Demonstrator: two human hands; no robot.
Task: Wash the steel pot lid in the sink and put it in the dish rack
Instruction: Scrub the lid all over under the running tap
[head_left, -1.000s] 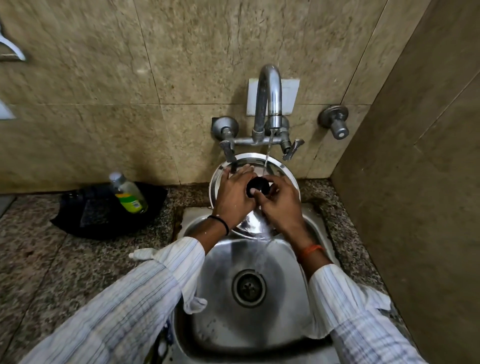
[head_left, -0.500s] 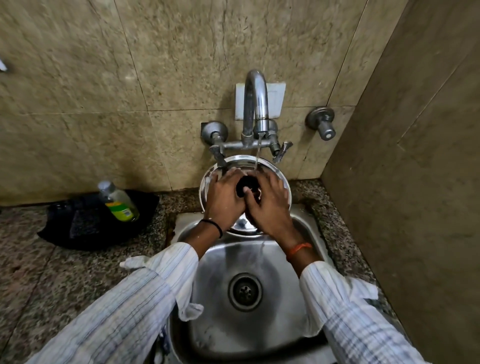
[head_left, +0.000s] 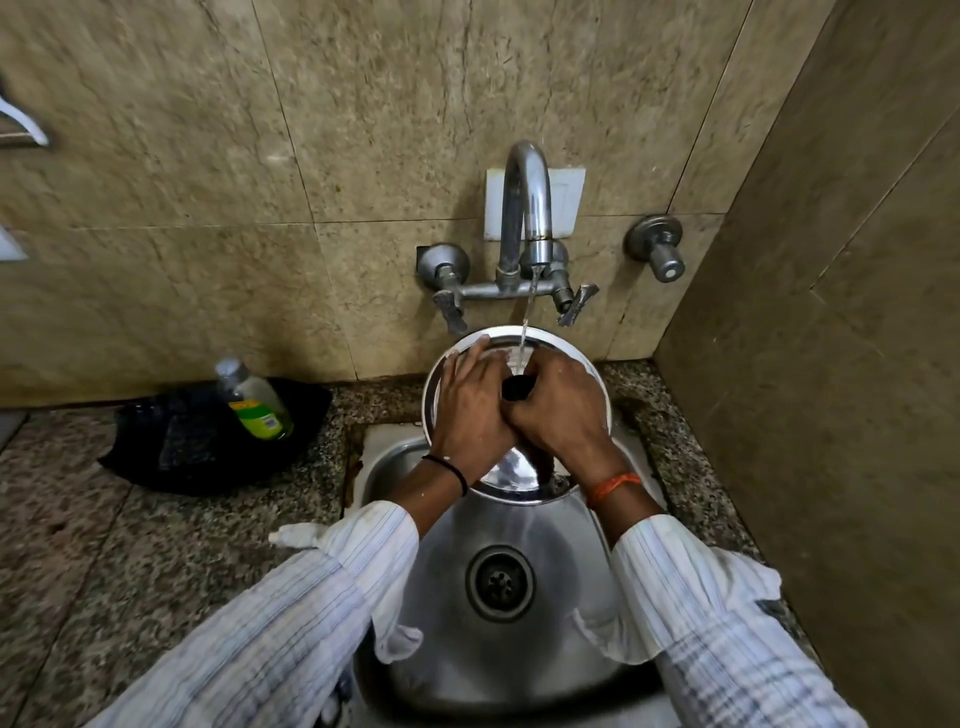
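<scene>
- Head view: my left hand (head_left: 470, 410) lies on the lid (head_left: 582, 364), fingers (head_left: 467, 358) fairly straight and spread flat against the steel, reaching toward its far rim.
- My right hand (head_left: 563, 408) sits on the other side, fingers curled over the lid's face beside the black knob (head_left: 516, 388); I cannot tell whether they actually grip the knob.
- The two hands touch each other at the thumbs, with the knob showing between them.
- The lid stands tilted over the back of the sink (head_left: 524, 525), its top edge near the wall, its lower edge down in the basin.
- A thin stream of water (head_left: 525, 327) falls from the tap (head_left: 527, 208) onto the upper part of the lid, just above my right hand.
- A black band circles my left wrist, an orange thread (head_left: 613, 486) my right; both striped sleeves are pushed back.
- The drain (head_left: 500, 582) lies in the basin between my forearms.
- On the speckled surface (head_left: 104, 545) to the left, a bottle (head_left: 257, 402) with a green label rests tilted on a black tray (head_left: 171, 447), well apart from the sink.
</scene>
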